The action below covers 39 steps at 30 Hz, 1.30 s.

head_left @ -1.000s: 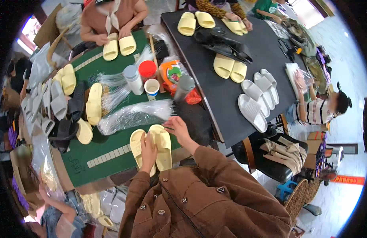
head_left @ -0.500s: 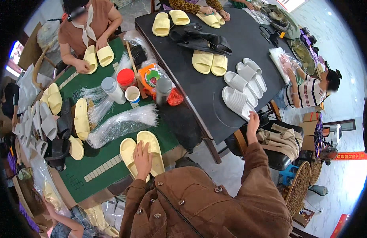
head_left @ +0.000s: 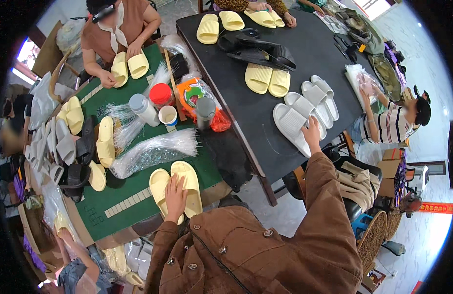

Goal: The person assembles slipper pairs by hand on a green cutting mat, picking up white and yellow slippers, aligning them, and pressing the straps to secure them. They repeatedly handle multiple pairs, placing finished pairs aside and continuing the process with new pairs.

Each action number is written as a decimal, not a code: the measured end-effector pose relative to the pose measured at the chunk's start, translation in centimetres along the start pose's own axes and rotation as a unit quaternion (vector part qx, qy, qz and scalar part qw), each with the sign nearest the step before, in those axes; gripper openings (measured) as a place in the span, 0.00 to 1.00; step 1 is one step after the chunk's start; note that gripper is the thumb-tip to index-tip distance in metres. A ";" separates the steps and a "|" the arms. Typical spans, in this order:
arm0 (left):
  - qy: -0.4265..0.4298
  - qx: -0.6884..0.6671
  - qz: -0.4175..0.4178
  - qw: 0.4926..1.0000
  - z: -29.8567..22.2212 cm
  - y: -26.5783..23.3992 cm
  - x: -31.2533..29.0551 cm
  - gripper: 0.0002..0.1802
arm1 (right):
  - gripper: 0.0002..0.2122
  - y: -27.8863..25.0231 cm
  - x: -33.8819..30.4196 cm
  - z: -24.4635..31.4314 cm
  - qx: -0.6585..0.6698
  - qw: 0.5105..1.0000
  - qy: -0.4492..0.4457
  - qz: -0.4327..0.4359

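Note:
My left hand (head_left: pixel 176 200) lies flat, fingers stretched, across a pair of pale yellow ribbed slippers (head_left: pixel 191 177) at the near edge of the green-topped table (head_left: pixel 138 215). On the black table (head_left: pixel 226 78), my right hand (head_left: pixel 312 133) reaches to the near grey slipper (head_left: pixel 290 125). Its fingers are apart and touch that slipper's right side, beside the strap. More grey slippers (head_left: pixel 318 95) stand just beyond, side by side. Where the fingertips meet the slipper is partly hidden.
Yellow slippers (head_left: pixel 258 78) and black slippers (head_left: pixel 258 49) stand farther back. Clear plastic fastener strands (head_left: pixel 155 152), jars and a paper cup (head_left: pixel 167 115) occupy the green table. A co-worker (head_left: pixel 121 29) handles yellow slippers; another person (head_left: pixel 393 117) sits right. A chair (head_left: pixel 354 181) stands beside my right arm.
My right hand has moved forward from the near grey slipper's end to its side. That slipper has shifted left, away from its neighbour. My left hand stays on the yellow pair; the view has shifted slightly.

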State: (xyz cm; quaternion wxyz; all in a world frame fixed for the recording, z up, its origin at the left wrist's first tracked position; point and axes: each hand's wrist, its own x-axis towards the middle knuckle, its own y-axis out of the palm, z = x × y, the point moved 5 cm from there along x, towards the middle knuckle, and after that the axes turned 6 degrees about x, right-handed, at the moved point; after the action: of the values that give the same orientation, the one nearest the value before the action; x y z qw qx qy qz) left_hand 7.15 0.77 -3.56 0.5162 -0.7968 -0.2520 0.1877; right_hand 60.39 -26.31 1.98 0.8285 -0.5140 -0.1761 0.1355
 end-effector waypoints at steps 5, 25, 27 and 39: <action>0.010 -0.002 -0.008 1.000 -0.1 0.1 0.0 0.29 | 0.19 1.2 1.4 -0.8 -0.041 0.994 0.100 0.002; -0.018 -0.039 -0.051 0.998 -0.4 -1.0 -1.3 0.31 | 0.14 3.3 -15.4 9.9 0.123 0.990 0.003 0.072; -0.042 -0.048 -0.100 0.993 -0.1 -1.9 -2.8 0.26 | 0.15 4.0 -15.0 8.9 0.087 0.990 0.004 0.115; -0.131 -0.022 -0.059 0.989 0.7 1.1 -8.2 0.33 | 0.21 5.3 -14.8 7.9 0.023 0.991 -0.048 0.126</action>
State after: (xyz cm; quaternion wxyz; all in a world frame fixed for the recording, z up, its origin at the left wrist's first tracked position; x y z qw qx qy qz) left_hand 0.36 -3.97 -4.51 0.4711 -0.7602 -0.3683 0.2540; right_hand 43.43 -23.65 -1.83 0.8073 -0.5055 -0.1461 0.2671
